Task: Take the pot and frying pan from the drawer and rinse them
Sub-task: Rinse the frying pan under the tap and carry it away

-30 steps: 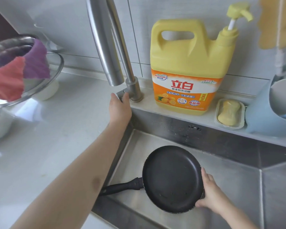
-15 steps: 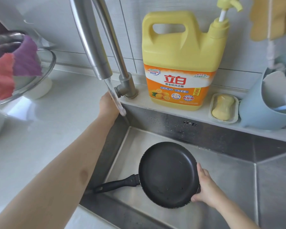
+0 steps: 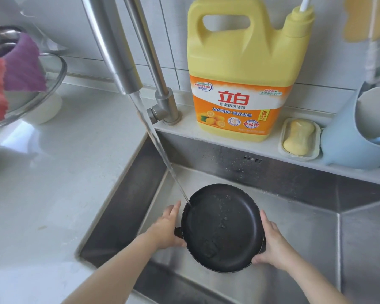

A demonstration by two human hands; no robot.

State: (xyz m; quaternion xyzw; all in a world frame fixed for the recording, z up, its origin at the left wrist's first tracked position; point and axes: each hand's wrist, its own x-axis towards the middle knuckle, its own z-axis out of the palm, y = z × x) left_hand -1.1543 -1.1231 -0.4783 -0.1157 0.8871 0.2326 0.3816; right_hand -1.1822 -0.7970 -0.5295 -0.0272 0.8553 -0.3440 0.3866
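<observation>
Both hands, left hand (image 3: 166, 230) by the handle and right hand (image 3: 272, 244) grasping the rim, hold the pan (image 3: 223, 228) in the sink (image 3: 294, 216) so the faucet stream (image 3: 160, 150) rinses it.

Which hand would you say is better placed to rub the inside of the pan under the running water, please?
Probably the right hand: it only steadies the frying pan at its rim, while the left hand sits at the handle end, the firmer grip. The water stream lands near the left rim.
</observation>
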